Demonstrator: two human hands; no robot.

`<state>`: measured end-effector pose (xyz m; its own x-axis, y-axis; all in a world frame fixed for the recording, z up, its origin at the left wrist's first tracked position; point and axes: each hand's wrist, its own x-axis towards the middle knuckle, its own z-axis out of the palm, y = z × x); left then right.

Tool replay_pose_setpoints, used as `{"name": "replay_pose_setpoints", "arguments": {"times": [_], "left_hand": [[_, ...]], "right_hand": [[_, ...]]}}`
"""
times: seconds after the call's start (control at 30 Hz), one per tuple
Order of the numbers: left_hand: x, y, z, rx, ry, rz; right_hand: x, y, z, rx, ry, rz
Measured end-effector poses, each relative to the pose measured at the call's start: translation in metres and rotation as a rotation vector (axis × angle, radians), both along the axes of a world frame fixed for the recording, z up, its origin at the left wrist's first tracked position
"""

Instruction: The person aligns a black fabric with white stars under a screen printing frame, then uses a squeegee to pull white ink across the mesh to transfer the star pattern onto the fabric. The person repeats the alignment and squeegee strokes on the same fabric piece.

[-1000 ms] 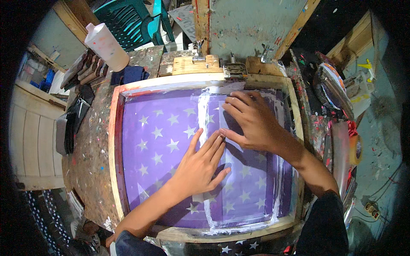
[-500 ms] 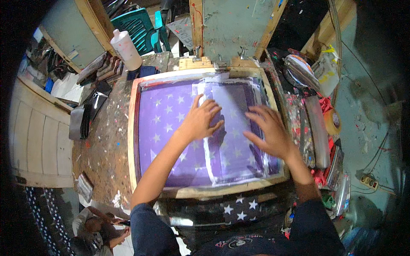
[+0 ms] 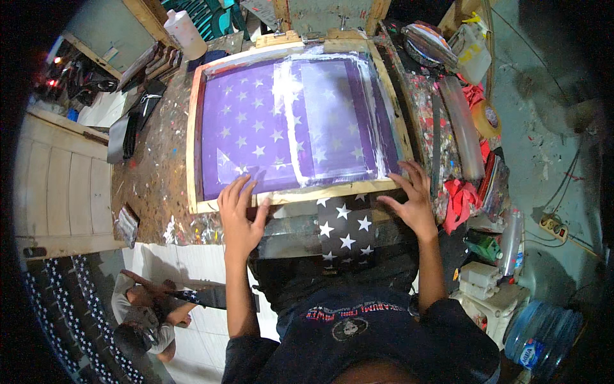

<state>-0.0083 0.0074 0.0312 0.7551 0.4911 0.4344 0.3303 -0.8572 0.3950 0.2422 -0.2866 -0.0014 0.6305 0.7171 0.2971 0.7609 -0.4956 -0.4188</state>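
A wooden-framed printing screen [image 3: 246,139] with purple mesh and pale stars lies on the worktable, white tape across its mesh. My left hand [image 3: 240,214] is at the frame's near edge, left of centre, with fingertips over the rail and thumb apart. At the near right corner is my right hand [image 3: 412,203], its fingers spread and slightly bent, thumb pointing inward. Both hands appear to rest on the wood rather than wrap round it. A black fabric strip with white stars [image 3: 346,241] comes out from under the frame between my hands.
Metal clamps [image 3: 311,38] stand at the frame's far edge. A plastic bottle [image 3: 185,33] is at the far left. On the right lie a tape roll [image 3: 486,120] and red scraps [image 3: 462,201]. A person [image 3: 144,307] sits at lower left; a water jug [image 3: 543,336] stands lower right.
Both hands have moved from above the mesh to the frame's near edge and spread further apart. The view has tilted down, showing more of the starred strip and my shirt.
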Motion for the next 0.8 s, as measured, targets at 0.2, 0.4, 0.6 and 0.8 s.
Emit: {"name": "replay_pose_setpoints", "arguments": {"times": [0.2, 0.4, 0.6, 0.8], "left_hand": [[-0.008, -0.006, -0.023, 0.008, 0.055, -0.044], [-0.011, 0.004, -0.002, 0.067, -0.003, -0.061], [0.012, 0.012, 0.084, 0.389, -0.114, 0.102], [0.042, -0.010, 0.097, 0.347, -0.492, 0.057]], "right_hand": [[0.011, -0.002, -0.021, 0.055, -0.064, 0.038], [0.020, 0.000, 0.005, 0.150, -0.105, 0.085], [0.042, 0.018, 0.096, 0.327, -0.297, 0.034], [0.110, 0.069, 0.201, 0.569, -0.507, 0.125]]}}
